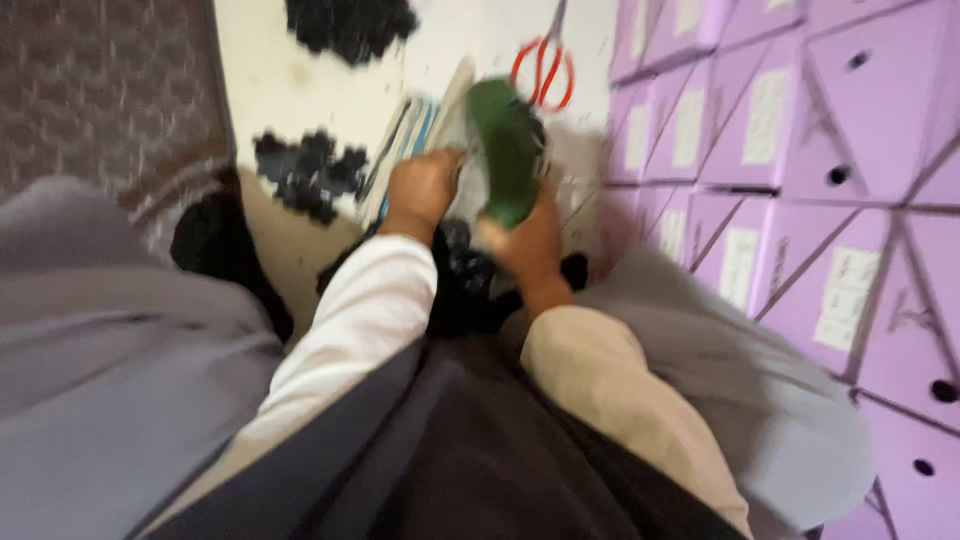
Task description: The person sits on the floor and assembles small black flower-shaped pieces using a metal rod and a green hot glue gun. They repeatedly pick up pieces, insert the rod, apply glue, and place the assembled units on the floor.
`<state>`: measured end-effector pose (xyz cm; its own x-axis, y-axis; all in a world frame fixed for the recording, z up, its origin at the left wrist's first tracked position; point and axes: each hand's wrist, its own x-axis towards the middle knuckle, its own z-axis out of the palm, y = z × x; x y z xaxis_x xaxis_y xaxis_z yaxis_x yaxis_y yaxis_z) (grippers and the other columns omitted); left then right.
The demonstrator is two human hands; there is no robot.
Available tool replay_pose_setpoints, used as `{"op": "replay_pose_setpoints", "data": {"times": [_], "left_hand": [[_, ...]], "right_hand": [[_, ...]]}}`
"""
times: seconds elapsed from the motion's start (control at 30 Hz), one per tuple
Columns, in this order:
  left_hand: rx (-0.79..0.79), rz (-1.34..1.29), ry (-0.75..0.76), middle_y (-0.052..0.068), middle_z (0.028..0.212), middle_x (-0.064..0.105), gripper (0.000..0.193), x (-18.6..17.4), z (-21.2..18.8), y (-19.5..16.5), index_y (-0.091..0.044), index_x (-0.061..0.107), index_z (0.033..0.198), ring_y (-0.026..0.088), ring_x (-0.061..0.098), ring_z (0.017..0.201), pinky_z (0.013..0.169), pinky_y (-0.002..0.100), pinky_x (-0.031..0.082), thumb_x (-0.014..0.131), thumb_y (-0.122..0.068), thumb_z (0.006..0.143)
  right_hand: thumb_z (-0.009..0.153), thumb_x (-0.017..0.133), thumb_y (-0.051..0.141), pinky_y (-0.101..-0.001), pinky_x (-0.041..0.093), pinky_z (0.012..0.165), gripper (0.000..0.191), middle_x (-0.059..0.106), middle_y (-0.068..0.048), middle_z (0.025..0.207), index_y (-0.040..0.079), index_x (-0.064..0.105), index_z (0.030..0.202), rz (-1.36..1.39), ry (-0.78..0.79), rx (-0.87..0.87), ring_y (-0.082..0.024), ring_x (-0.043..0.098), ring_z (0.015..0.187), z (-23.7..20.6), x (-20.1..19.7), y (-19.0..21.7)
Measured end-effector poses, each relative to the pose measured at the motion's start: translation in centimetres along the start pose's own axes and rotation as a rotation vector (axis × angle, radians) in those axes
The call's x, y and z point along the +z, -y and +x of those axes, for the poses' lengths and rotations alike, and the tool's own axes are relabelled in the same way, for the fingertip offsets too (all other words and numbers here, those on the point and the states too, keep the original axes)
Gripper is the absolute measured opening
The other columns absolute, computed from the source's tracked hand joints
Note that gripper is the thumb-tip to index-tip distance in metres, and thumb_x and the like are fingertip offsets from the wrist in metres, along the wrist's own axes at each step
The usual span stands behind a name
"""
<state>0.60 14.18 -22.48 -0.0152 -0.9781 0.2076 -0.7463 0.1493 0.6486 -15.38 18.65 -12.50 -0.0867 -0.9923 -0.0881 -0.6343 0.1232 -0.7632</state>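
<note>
Above the person's lap, right hand (528, 248) grasping a dark green shoe-shaped object (507, 150) from below, left hand (425, 188) beside it on blurred pale paper sheets (440, 120), its grip impossible to tell, red-handled scissors (543, 68) on the white floor (290, 70) beyond, stacked purple cardboard boxes (800, 150) to the right.

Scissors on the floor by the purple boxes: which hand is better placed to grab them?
Probably left. The right hand grips the green object. The left hand looks free on the papers. Scissors lie ahead.
</note>
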Motion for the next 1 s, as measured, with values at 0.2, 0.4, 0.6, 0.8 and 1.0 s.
{"op": "replay_pose_setpoints", "data": {"times": [0.2, 0.4, 0.6, 0.8, 1.0], "left_hand": [[-0.043, -0.095, 0.019, 0.011, 0.113, 0.072, 0.034, 0.6, -1.2, 0.7, -0.015, 0.068, 0.123, 0.034, 0.065, 0.107, 0.094, 0.048, 0.048, 0.074, -0.024, 0.092], [-0.174, -0.028, 0.074, 0.018, 0.144, 0.051, 0.079, -1.9, -2.6, 2.1, -0.010, 0.050, 0.147, 0.038, 0.046, 0.132, 0.107, 0.052, 0.034, 0.083, -0.038, 0.081], [-0.134, -0.010, 0.047, 0.016, 0.146, 0.050, 0.068, -1.6, -3.7, 2.8, -0.015, 0.059, 0.142, 0.038, 0.044, 0.135, 0.111, 0.052, 0.033, 0.084, -0.040, 0.084], [-0.122, 0.019, 0.036, 0.016, 0.145, 0.051, 0.060, -1.7, -3.2, 2.7, -0.015, 0.066, 0.134, 0.038, 0.044, 0.134, 0.109, 0.052, 0.034, 0.083, -0.033, 0.080], [-0.129, -0.067, -0.114, 0.016, 0.134, 0.059, 0.044, -1.3, -1.8, 1.2, -0.014, 0.071, 0.121, 0.037, 0.052, 0.124, 0.104, 0.049, 0.042, 0.084, -0.029, 0.082]], "right_hand": [[0.061, 0.087, 0.035, -0.0447, 0.049, 0.096, 0.093, 0.063, -0.018, 0.129, 0.005, 0.049, 0.141, 0.074, -0.229, 0.775, -0.034, 0.062, 0.117, 3.3, 0.6, -6.2], [0.062, 0.090, 0.038, -0.0478, 0.048, 0.101, 0.099, 0.054, -0.021, 0.138, 0.000, 0.045, 0.142, 0.172, -0.351, 1.053, -0.037, 0.056, 0.124, 4.5, 2.3, -8.8], [0.069, 0.082, 0.021, -0.0507, 0.046, 0.097, 0.072, 0.060, -0.020, 0.119, 0.005, 0.055, 0.133, -0.518, -0.515, -0.240, -0.042, 0.058, 0.112, 5.0, 3.2, -5.2], [0.088, 0.077, 0.018, -0.0430, 0.053, 0.087, 0.027, 0.071, -0.014, 0.104, 0.010, 0.070, 0.113, -0.097, 0.022, -0.316, -0.035, 0.067, 0.099, 5.8, 6.7, -2.2], [0.095, 0.072, 0.012, -0.0432, 0.056, 0.084, 0.007, 0.073, -0.015, 0.098, 0.005, 0.073, 0.097, -0.027, -0.091, -0.382, -0.037, 0.069, 0.095, 5.2, 6.6, -3.0]]}}
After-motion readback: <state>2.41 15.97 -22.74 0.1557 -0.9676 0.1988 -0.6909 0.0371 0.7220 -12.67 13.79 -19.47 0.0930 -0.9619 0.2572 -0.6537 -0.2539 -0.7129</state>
